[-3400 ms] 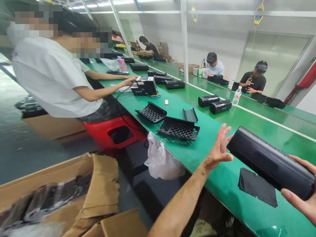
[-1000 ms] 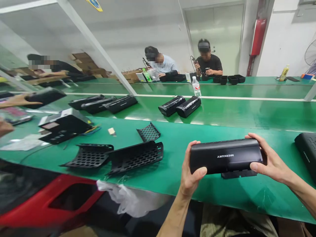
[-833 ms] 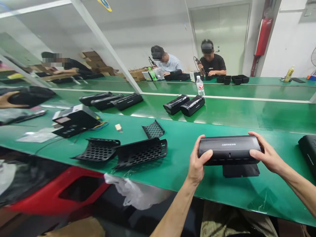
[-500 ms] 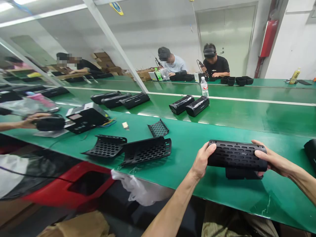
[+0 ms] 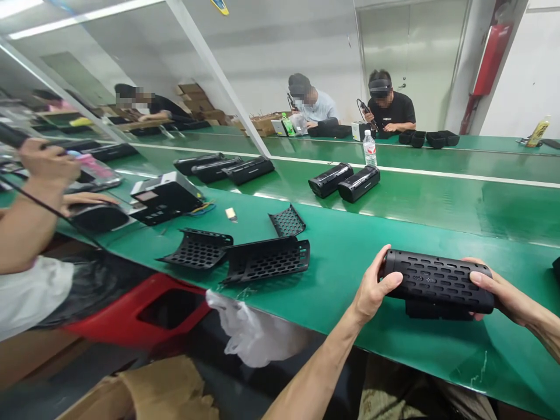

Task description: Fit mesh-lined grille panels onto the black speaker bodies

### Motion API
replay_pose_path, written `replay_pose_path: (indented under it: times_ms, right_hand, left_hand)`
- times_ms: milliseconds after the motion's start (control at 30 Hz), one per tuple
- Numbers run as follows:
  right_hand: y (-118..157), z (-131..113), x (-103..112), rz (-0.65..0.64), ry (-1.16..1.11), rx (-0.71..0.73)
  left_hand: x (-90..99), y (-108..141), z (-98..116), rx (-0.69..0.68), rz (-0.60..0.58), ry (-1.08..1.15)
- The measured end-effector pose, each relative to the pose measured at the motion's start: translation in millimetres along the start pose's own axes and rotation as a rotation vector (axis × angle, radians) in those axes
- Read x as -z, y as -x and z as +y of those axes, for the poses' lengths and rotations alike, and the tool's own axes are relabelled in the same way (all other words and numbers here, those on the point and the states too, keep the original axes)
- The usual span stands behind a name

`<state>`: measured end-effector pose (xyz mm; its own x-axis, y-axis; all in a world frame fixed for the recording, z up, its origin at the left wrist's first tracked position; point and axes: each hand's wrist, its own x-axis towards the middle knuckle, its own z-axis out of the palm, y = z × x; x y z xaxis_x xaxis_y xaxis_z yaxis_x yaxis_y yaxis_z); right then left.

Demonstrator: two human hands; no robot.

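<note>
Above the green table, I hold a black speaker [image 5: 440, 280] with a slotted grille turned to me. My left hand [image 5: 371, 293] grips its left end, thumb on the grille. On the right end, my right hand [image 5: 503, 290] is closed likewise, its thumb pressed on the slots and most fingers behind. Under the speaker a flat dark block [image 5: 437, 310] shows; I cannot tell whether it is joined on. To the left lie curved perforated grille panels: a large panel [image 5: 266, 259], another panel [image 5: 199, 248] touching it, and a smaller panel [image 5: 287, 220] behind.
Finished-looking black speakers [image 5: 359, 184] stand on the green line [image 5: 437, 198] by a water bottle [image 5: 370, 147]. At left, a co-worker's hand [image 5: 50, 166] holds a dark tool near a speaker and a boxy device [image 5: 166, 195]. A plastic bag [image 5: 249, 335] hangs off the table edge.
The speaker has tilted slightly in my hands, its right end lower, and shows more of the slotted face. The co-worker at left has raised a hand with a dark tool. My view has shifted slightly.
</note>
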<state>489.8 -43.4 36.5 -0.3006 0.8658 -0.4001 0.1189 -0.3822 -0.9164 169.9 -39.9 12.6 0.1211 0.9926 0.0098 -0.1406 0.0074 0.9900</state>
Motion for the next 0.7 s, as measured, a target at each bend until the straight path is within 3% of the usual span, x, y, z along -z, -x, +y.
replay_pose_path:
  times_ms: [167, 300, 400, 500, 567, 700]
  right_hand:
    - [-2.2, 1.6, 9.4, -0.001, 0.062, -0.030]
    - [-11.1, -2.8, 22.5, -0.035, 0.132, 0.085]
    - [-32.3, -14.9, 33.8, 0.113, 0.090, 0.105]
    - [-68.2, -35.8, 58.7, 0.324, 0.095, 0.109]
    - [-94.2, -52.6, 83.6, 0.429, 0.131, 0.144]
    - [-129.7, -77.8, 129.9, 0.541, 0.306, 0.300]
  left_hand:
    - [0.9, -4.1, 4.5, 0.056, -0.076, -0.026]
    - [-1.6, -30.5, 12.4, 0.067, -0.071, -0.018]
    - [-9.8, -62.6, 16.6, 0.066, -0.026, 0.049]
    - [-16.8, -74.9, 14.3, -0.034, 0.135, -0.054]
    - [-17.6, -60.5, 7.6, -0.174, 0.180, -0.258]
    - [-14.0, 4.0, -16.3, -0.373, -0.028, -0.649]
